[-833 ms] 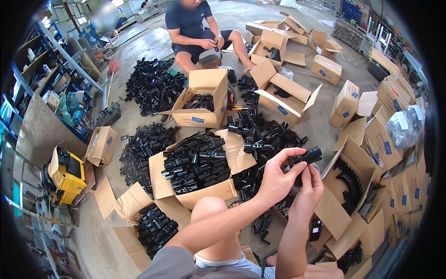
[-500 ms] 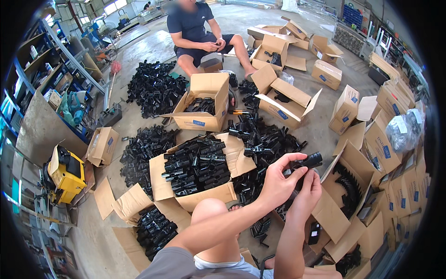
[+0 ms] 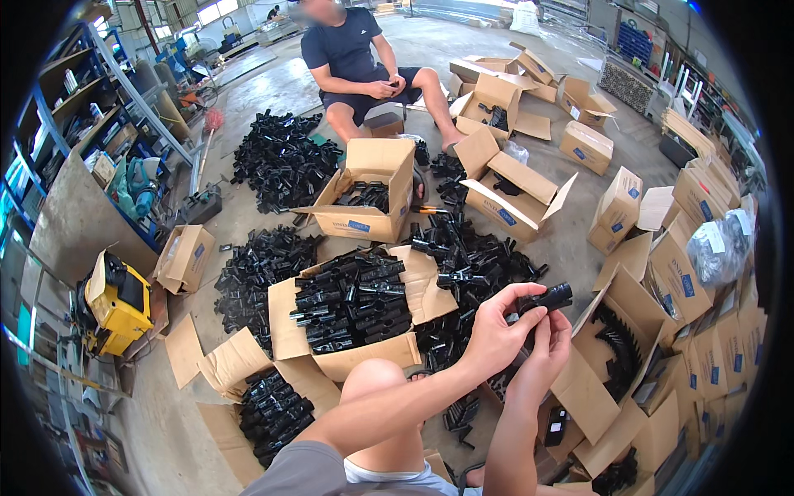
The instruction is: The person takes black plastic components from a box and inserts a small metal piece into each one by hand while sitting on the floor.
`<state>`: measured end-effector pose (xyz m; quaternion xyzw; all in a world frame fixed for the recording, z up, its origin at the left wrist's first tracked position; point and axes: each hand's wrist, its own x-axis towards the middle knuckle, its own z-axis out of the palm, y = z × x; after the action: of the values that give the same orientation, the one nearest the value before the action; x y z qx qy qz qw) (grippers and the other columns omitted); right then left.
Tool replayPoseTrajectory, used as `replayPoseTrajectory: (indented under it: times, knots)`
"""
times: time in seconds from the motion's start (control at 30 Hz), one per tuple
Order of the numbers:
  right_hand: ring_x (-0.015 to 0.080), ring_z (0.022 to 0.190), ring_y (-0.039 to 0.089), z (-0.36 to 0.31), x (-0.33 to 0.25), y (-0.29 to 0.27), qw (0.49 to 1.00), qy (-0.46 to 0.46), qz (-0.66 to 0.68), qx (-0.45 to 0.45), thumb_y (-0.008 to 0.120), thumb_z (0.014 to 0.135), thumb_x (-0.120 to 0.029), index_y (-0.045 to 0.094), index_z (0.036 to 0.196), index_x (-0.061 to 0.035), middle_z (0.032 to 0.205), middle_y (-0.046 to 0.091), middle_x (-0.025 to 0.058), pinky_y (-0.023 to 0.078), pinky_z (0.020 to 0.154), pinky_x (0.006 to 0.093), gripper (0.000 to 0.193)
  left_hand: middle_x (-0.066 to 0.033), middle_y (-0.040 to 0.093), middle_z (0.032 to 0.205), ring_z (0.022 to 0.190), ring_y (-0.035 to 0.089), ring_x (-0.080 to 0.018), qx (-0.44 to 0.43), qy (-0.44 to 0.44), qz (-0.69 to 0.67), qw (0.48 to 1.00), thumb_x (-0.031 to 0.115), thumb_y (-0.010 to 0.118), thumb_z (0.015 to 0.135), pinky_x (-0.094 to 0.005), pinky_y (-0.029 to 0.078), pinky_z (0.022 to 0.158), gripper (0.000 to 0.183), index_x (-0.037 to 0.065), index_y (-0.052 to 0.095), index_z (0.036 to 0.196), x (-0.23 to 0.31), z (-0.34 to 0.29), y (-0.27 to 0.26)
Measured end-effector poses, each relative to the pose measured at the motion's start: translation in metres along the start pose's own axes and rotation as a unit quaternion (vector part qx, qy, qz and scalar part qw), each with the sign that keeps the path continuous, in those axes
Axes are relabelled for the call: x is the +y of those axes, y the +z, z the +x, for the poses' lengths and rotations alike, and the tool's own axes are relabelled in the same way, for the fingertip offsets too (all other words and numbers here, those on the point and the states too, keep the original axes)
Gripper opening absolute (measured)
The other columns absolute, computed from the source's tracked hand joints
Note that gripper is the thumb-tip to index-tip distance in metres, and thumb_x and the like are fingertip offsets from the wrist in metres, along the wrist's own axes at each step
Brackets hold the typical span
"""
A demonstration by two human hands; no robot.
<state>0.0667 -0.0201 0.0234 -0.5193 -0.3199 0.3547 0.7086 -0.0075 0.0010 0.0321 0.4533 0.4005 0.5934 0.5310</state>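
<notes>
A short black tubular fitting (image 3: 555, 296), glossy and round-ended, is raised above the boxes on the right, pointing up and to the right. My left hand (image 3: 499, 329) grips it with thumb and fingers from the left. Close beneath, my right hand (image 3: 547, 351) has its fingertips pressed against the fitting's lower side. The fingers hide much of the piece. Under and left of my wrists, an open carton (image 3: 376, 351) is heaped with similar black fittings (image 3: 347, 298). More lie in a loose pile (image 3: 480, 256) on the floor beyond my hands.
An open carton (image 3: 591, 405) with a curved row of black parts stands right of my hands. Another carton (image 3: 227, 364) of fittings sits at lower left. A person (image 3: 356, 66) sits opposite, holding something small, behind an open carton (image 3: 360, 225). A yellow machine (image 3: 124, 310) stands left.
The view has shifted slightly, so the scene sits a little lower. Both hands stay on the fitting, which is tilted slightly differently; my right fingers have shifted on it.
</notes>
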Motion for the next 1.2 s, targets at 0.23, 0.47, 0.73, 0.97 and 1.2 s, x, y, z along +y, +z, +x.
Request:
replayPoseTrajectory:
  times: [0.23, 0.47, 0.73, 0.97, 1.2]
  knots:
    - [0.0136, 0.107, 0.06, 0.006, 0.011, -0.011, 0.996, 0.045, -0.017, -0.082, 0.053, 0.109, -0.02, 0.059, 0.124, 0.0026, 0.117, 0.064, 0.0064, 0.047, 0.093, 0.0294, 0.028, -0.0013, 0.071, 0.11, 0.096, 0.063, -0.0064, 0.001, 0.008, 0.014, 1.0, -0.001, 0.071, 0.094, -0.0231, 0.053, 0.085, 0.03, 0.002, 0.067, 0.123, 0.001, 0.0, -0.003]
    - [0.0148, 0.117, 0.059, 0.011, 0.027, -0.051, 0.958, 0.131, 0.186, -0.173, 0.054, 0.109, -0.024, 0.052, 0.139, -0.0042, 0.124, 0.061, 0.004, 0.049, 0.097, 0.0322, 0.036, -0.0086, 0.077, 0.107, 0.087, 0.071, -0.0125, -0.053, 0.024, 0.203, 0.977, 0.014, 0.073, 0.095, -0.0282, 0.054, 0.073, 0.028, 0.006, 0.072, 0.122, 0.026, -0.006, -0.002]
    - [0.0214, 0.137, 0.05, 0.004, 0.052, -0.08, 0.88, 0.23, 0.322, -0.263, 0.052, 0.109, -0.026, 0.041, 0.151, -0.0108, 0.148, 0.049, 0.0048, 0.045, 0.113, 0.0412, 0.046, -0.0111, 0.075, 0.11, 0.099, 0.071, -0.0315, -0.07, 0.162, 0.343, 0.922, 0.021, 0.076, 0.089, -0.0394, 0.055, 0.089, 0.044, 0.012, 0.068, 0.131, 0.019, -0.019, 0.001]
    - [0.0239, 0.145, 0.043, 0.005, 0.054, -0.087, 0.901, 0.185, 0.28, -0.275, 0.045, 0.111, -0.032, 0.036, 0.155, -0.0107, 0.156, 0.044, 0.0066, 0.039, 0.119, 0.044, 0.05, -0.0106, 0.076, 0.107, 0.101, 0.07, -0.0322, -0.093, 0.112, 0.346, 0.927, 0.023, 0.077, 0.087, -0.0399, 0.055, 0.09, 0.05, 0.013, 0.066, 0.135, 0.023, -0.016, 0.006]
    - [0.0129, 0.107, 0.064, 0.01, 0.072, -0.101, 0.86, 0.281, 0.362, -0.223, 0.065, 0.102, -0.016, 0.064, 0.121, -0.0045, 0.119, 0.068, 0.0037, 0.053, 0.095, 0.0346, 0.022, -0.021, 0.068, 0.132, 0.126, 0.064, -0.0332, -0.132, 0.103, 0.326, 0.93, 0.01, 0.077, 0.087, -0.0414, 0.049, 0.107, 0.027, -0.005, 0.072, 0.108, -0.006, -0.012, 0.013]
